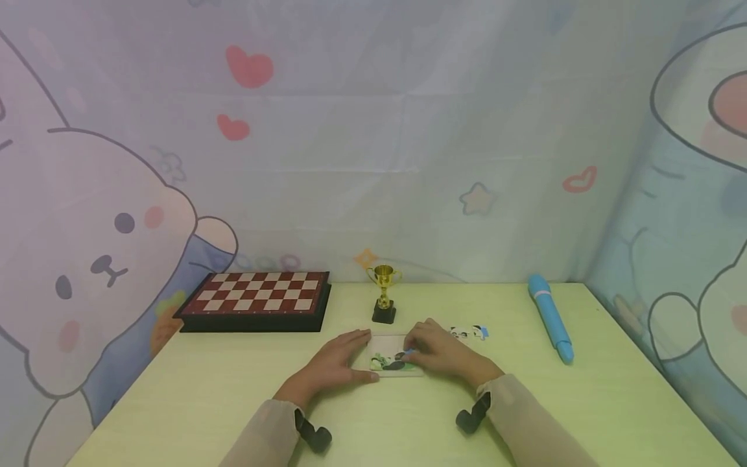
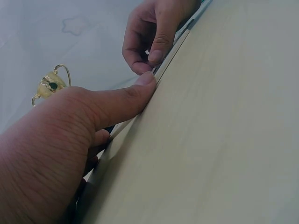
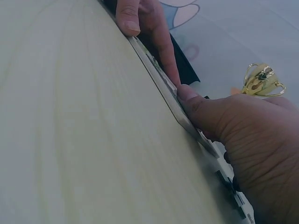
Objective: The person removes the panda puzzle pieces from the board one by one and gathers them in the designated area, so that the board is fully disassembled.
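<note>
A pale green desk [image 1: 233, 402], a red-and-cream chequered board [image 1: 257, 293] edged in black, a gold trophy [image 1: 384, 285] on black, and a blue pen [image 1: 551, 316] are seen.

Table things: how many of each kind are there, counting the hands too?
Chessboard: 1
Gold trophy: 1
Blue pen: 1
Puzzle tray: 1
Loose puzzle piece cluster: 1
Hands: 2, the left hand and right hand, both on the puzzle tray
Total: 7
</note>
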`<action>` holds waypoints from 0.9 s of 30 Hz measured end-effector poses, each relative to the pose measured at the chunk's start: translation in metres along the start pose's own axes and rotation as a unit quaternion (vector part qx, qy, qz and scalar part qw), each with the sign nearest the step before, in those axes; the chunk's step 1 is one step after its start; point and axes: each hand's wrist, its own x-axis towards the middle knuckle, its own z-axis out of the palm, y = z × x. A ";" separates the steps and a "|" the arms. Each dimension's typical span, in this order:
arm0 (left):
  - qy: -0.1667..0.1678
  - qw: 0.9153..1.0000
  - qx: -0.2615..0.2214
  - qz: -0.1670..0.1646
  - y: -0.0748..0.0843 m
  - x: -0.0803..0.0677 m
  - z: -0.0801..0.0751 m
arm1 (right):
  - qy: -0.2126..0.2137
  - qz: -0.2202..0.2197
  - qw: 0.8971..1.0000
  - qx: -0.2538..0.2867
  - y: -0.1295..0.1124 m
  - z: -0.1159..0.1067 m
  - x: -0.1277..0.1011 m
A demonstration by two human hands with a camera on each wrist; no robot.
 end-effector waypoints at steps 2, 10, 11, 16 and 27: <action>0.000 1.000 0.000 -0.001 -0.001 0.000 0.001 | 0.000 0.000 1.000 -0.002 0.000 0.000 0.001; -0.001 1.000 0.001 -0.002 -0.001 0.001 0.001 | 0.005 0.003 1.000 -0.009 -0.002 0.000 0.000; -0.001 1.000 0.001 -0.001 -0.001 0.001 0.000 | 0.009 0.002 1.000 -0.015 -0.003 0.000 0.000; -0.001 1.000 0.000 0.002 -0.001 0.000 0.001 | 0.028 0.008 0.999 -0.034 -0.004 0.000 -0.002; -0.002 1.000 -0.005 0.001 0.004 -0.003 -0.003 | 0.013 0.014 1.000 -0.011 -0.006 -0.001 -0.001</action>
